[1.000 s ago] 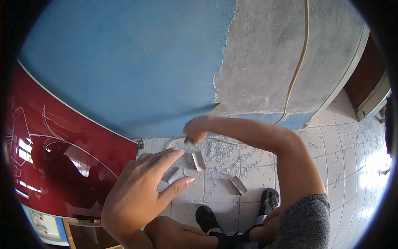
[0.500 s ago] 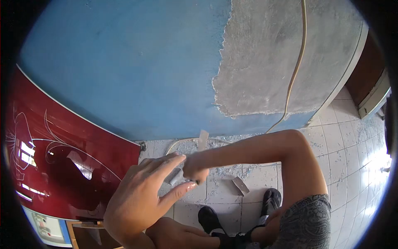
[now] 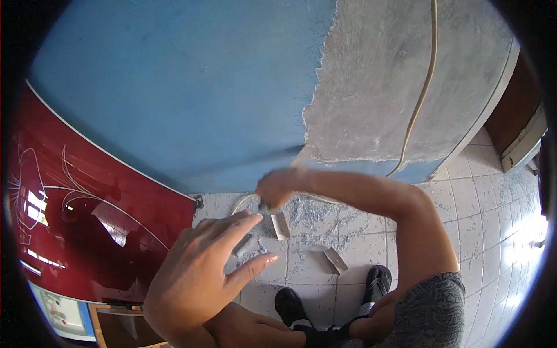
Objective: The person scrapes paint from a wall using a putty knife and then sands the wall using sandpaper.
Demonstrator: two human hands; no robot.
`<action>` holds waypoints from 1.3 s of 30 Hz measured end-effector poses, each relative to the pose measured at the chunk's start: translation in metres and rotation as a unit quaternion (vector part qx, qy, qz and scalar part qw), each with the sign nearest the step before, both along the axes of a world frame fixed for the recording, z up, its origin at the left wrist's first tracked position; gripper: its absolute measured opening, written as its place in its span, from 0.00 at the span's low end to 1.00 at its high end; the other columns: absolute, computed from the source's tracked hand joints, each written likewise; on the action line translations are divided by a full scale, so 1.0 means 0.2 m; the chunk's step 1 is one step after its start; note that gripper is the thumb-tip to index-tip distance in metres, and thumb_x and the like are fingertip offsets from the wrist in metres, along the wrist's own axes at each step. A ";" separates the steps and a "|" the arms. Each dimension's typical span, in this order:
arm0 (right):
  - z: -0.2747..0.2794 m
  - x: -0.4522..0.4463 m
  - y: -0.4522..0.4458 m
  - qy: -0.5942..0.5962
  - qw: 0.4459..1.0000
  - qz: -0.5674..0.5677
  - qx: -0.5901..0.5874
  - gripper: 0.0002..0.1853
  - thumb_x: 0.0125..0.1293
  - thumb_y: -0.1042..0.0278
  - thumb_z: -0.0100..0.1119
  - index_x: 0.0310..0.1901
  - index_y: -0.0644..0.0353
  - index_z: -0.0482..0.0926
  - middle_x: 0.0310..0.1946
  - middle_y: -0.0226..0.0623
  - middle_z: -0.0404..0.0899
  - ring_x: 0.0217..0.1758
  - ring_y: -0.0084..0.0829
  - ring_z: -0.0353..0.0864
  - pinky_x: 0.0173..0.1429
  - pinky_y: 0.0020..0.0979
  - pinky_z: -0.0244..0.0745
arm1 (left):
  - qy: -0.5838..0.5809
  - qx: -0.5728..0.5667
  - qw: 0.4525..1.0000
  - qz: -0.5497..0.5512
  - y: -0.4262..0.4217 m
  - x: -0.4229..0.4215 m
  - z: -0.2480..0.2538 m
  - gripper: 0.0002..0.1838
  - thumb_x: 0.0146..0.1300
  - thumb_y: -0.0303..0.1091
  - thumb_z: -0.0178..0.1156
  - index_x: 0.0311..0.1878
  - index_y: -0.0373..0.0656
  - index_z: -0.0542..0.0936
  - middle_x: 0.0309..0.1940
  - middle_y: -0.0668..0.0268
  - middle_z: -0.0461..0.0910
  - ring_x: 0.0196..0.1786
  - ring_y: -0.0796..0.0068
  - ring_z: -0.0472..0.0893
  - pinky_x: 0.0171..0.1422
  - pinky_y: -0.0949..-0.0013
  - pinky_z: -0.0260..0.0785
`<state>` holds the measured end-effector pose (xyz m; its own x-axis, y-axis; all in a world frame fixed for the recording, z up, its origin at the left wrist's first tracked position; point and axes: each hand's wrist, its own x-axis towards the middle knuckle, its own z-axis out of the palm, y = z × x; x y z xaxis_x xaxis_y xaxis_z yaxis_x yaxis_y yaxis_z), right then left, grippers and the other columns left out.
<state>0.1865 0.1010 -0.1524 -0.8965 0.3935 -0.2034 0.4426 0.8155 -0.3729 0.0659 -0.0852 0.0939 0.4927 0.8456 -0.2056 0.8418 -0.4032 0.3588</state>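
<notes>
My right hand [image 3: 276, 187] is closed round a scraper [image 3: 301, 155]. Its flat blade points up at the ragged lower edge of the paint and looks to be at the wall; exact contact is hard to make out. Blue paint [image 3: 191, 87] covers the wall's left part, while bare grey plaster [image 3: 371, 93] shows on the right. Nearer the camera, my left hand [image 3: 200, 264] hangs in the air holding nothing, its thumb and fingers apart. Below my right hand a thin bent plate [image 3: 280, 226] lies on the floor.
Paint flakes [image 3: 319, 214] litter the floor tiles along the wall. Another bent plate [image 3: 335, 261] lies before my shoes [image 3: 290, 304]. A cable [image 3: 426, 87] hangs down the plaster. At left stands a glossy red panel [image 3: 75, 232], with a wooden frame [image 3: 125, 310] below it.
My right hand has risen toward the wall with the scraper, bringing the blade up to the paint edge. The plate below it is now uncovered. My left hand has barely moved.
</notes>
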 end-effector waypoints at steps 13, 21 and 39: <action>0.19 -0.17 -0.37 -0.053 0.982 0.181 0.031 0.24 0.59 0.48 0.60 0.43 0.64 0.85 0.41 0.50 0.86 0.48 0.52 0.85 0.55 0.49 0.80 | 0.001 0.018 1.000 -0.006 -0.02 0.00 -0.04 0.29 0.64 0.45 0.68 0.64 0.37 0.77 0.59 0.46 0.79 0.63 0.48 0.79 0.67 0.53 0.69; 0.14 -0.19 -0.32 -0.030 0.982 0.177 0.050 0.22 0.60 0.52 0.60 0.45 0.64 0.84 0.43 0.51 0.85 0.51 0.50 0.85 0.57 0.49 0.79 | 0.003 0.025 1.000 0.001 -0.03 -0.03 -0.03 0.30 0.64 0.46 0.68 0.64 0.38 0.77 0.59 0.46 0.79 0.63 0.48 0.78 0.67 0.53 0.69; -0.02 -0.15 -0.18 -0.035 0.985 0.141 0.095 0.18 0.63 0.51 0.58 0.47 0.51 0.87 0.42 0.40 0.87 0.48 0.46 0.86 0.53 0.47 0.80 | 0.004 -0.001 1.000 -0.002 -0.01 -0.05 0.00 0.30 0.66 0.46 0.67 0.64 0.36 0.76 0.62 0.44 0.77 0.65 0.46 0.77 0.69 0.52 0.68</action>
<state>0.1556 0.0650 -0.1555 -0.9622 0.1669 -0.2154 0.2069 0.9619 -0.1785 0.0564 -0.0880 0.0940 0.4947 0.8430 -0.2113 0.8429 -0.4062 0.3529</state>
